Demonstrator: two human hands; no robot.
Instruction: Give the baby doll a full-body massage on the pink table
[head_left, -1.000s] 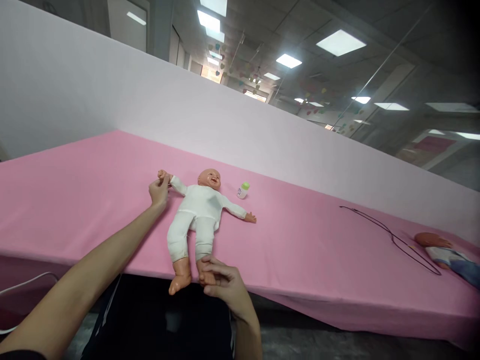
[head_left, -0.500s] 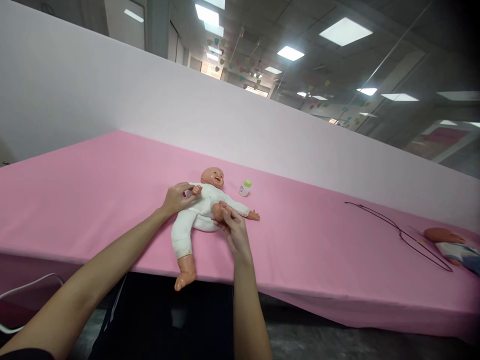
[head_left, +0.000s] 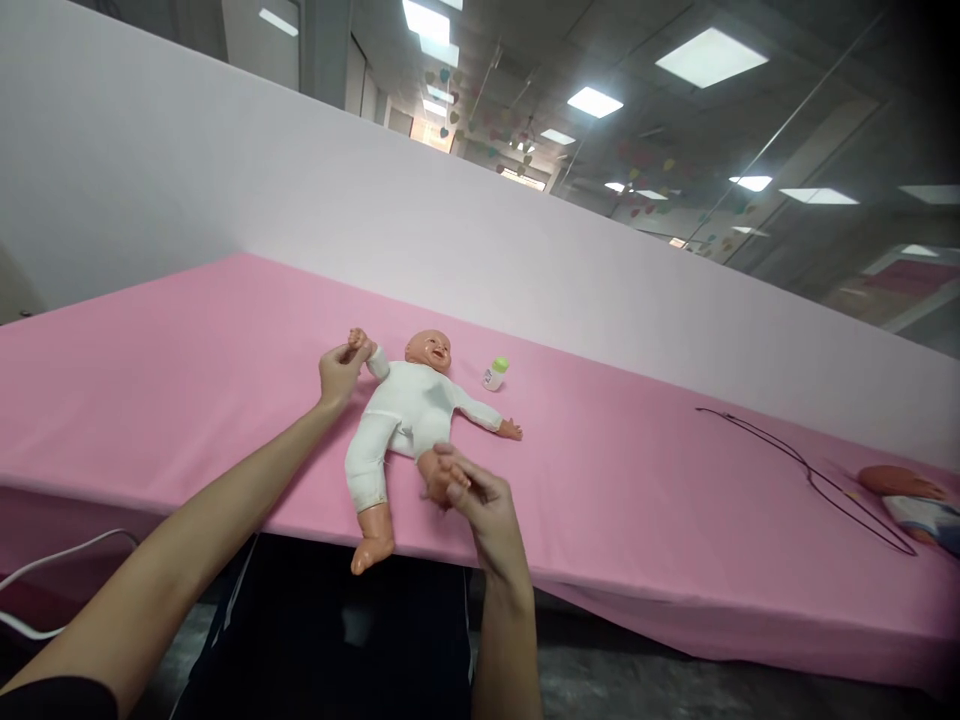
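A baby doll (head_left: 411, 400) with a white cloth body lies face up on the pink-covered table (head_left: 615, 480), its head toward the wall. My left hand (head_left: 341, 375) is closed around the doll's wrist on the left side, holding that arm out and up beside the head. With my right hand (head_left: 487, 505) I grip the doll's foot (head_left: 442, 478) on the right side, the toes showing between my thumb and fingers. The other leg lies straight, its foot at the table's front edge. The doll's other arm rests stretched out to the right.
A small white bottle with a green cap (head_left: 496, 374) stands right of the doll's head. Farther right lie a thin dark cord (head_left: 806, 470) and a second doll (head_left: 911, 500). A pale wall (head_left: 525, 260) runs behind the table. A white cable (head_left: 67, 565) hangs at lower left.
My left hand has drawn the doll's arm from across its chest outward to the left. My right hand has brought the bent leg down and toward me, straightening it.
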